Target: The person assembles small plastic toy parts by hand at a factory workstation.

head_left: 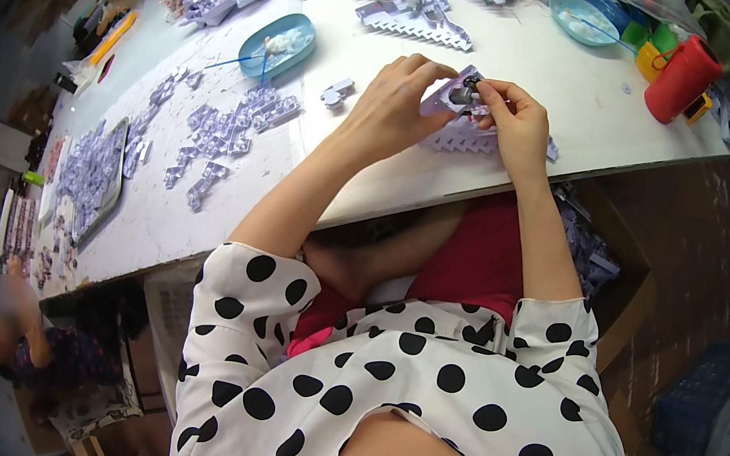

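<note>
Left hand [400,100]: grip clamped on the pale housing [439,101], right of the blue bowl [257,41]. Right hand [517,123]: thumb and forefinger together on the housing's dark round part [471,83]. Judged step: adjusting that part; next move calls for steady left support.

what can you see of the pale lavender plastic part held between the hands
The pale lavender, plastic-looking part is held tilted near the white table's front edge. It bears a small black round piece and a shiny greyish piece. The left hand grips its left side; the right hand's fingertips are at the black piece. Fingers partly hide its outline.
</note>
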A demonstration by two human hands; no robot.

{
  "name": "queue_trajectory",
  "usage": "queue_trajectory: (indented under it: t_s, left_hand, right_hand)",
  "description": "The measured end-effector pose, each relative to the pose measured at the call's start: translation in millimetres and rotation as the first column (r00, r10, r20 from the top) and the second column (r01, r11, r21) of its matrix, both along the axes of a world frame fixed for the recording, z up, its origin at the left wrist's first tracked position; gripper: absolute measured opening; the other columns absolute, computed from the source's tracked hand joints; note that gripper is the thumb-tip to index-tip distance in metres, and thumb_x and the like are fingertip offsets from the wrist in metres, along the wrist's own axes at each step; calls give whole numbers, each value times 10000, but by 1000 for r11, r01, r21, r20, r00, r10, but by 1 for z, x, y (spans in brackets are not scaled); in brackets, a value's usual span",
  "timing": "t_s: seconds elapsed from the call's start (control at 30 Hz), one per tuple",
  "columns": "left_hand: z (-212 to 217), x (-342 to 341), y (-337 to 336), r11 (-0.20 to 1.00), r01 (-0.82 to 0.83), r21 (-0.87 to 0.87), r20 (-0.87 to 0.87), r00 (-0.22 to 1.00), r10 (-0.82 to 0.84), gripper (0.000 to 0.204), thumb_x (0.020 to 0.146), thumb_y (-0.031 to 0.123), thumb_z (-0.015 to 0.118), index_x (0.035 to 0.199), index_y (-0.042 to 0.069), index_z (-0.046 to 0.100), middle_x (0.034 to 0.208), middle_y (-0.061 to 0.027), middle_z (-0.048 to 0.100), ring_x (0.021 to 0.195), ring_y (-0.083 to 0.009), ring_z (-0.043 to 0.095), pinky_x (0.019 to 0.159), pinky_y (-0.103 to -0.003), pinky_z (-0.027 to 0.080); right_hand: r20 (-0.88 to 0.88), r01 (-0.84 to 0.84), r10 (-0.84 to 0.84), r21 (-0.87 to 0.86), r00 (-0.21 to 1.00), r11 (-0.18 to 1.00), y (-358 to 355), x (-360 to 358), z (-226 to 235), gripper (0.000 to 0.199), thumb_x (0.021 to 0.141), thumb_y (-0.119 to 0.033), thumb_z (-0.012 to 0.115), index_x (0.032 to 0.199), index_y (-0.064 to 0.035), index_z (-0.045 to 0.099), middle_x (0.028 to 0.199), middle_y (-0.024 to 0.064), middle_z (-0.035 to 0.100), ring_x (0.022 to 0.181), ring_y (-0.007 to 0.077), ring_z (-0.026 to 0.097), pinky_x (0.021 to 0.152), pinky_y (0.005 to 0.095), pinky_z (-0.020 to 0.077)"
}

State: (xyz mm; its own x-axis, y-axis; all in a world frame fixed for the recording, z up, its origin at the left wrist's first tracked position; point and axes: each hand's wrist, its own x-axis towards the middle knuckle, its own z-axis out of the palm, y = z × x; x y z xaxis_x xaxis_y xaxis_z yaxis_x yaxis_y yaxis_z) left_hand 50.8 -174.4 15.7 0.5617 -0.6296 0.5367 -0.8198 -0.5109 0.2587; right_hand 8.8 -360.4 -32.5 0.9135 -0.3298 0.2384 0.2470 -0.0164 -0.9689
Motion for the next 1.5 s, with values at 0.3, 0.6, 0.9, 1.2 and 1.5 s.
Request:
queue_trajectory:
  t_s: [0.3, 0.6, 0.9, 1.2, 1.5]
  left_hand:
    - [-11, -9, -20, 975, -112, -194, -246, 967, 63, 306, 892, 124, 753, 1156, -6, 669, 1020, -167, 748, 982, -263, 740, 835, -345, 577]
    - [-17, -6, 25, 659, -417, -626, -714, 646, -269, 284, 901, 114, 756, 1134, -28, 674, 1008, -101, 730, 899, -155, 690, 831, -287, 555]
    - [-14, -30, 51, 457, -515, -725, -678, 417, -606, 273, 941, 124, 727, 1152, -32, 653, 1022, -121, 711, 879, -176, 698, 808, -268, 572]
    - [-27, -37, 70, 473, -513, -716, -697, 503, -511, 230, 949, 120, 725, 1117, -19, 656, 976, -92, 707, 853, -168, 696, 801, -292, 593]
    - [-31, -45, 81, 547, -569, -614, -789, 457, -410, 228, 932, 104, 742, 1088, -60, 715, 1004, -134, 733, 858, -177, 711, 797, -288, 596]
  right_hand:
    - [1, 102, -102, -45, 995, 994, 5, -1, 2, 175, 948, -144, 705, 1021, 9, 746, 826, 57, 723, 603, 90, 646, 566, 232, 511]
    - [393, 452, -241, -632, 887, 629, 19, -25, 16, 329, 863, -38, 707, 1183, -114, 714, 924, 76, 619, 876, 259, 630, 764, 375, 531]
    - [462, 209, 126, -605, 878, 769, 65, -20, 20, 383, 822, -69, 755, 1201, -98, 707, 1077, 94, 699, 1049, 285, 613, 939, 402, 496]
    - [399, 54, 202, -546, 895, 836, 76, -16, 19, 266, 847, -137, 774, 1108, -90, 750, 919, 39, 722, 924, 231, 616, 863, 369, 471]
    - [347, 53, 309, -737, 886, 674, 73, -12, 25, 212, 792, -173, 769, 989, -94, 765, 863, 39, 703, 926, 223, 600, 938, 404, 441]
